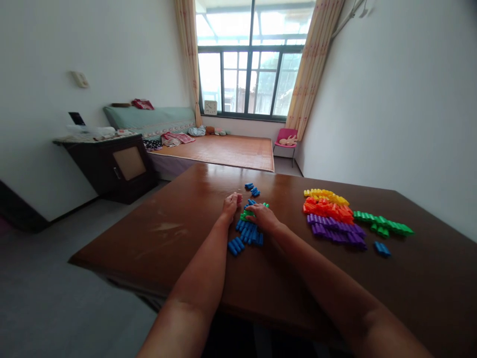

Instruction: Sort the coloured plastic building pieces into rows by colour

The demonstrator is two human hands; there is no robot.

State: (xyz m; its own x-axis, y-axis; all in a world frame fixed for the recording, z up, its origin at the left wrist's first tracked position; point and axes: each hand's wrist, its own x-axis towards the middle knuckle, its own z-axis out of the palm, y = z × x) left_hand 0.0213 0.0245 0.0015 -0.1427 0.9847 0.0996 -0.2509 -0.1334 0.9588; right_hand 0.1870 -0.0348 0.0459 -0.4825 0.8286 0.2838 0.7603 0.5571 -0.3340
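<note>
On the brown table, a loose pile of blue pieces (249, 232) lies between and in front of my hands, with a few green pieces (244, 215) among them. My right hand (263, 217) rests over the pile with its fingers spread, touching the green and blue pieces. Just left of the pile is my left hand (232, 203), its fingers curled together; whatever they hold, if anything, is hidden. Two small blue clusters (255, 191) lie beyond the hands.
To the right on the table (167, 233) are rows of yellow (326, 195), orange (328, 210), purple (335, 231) and green pieces (383, 223), plus a small blue group (382, 249). A bed (238, 149) and pink chair (285, 135) stand behind.
</note>
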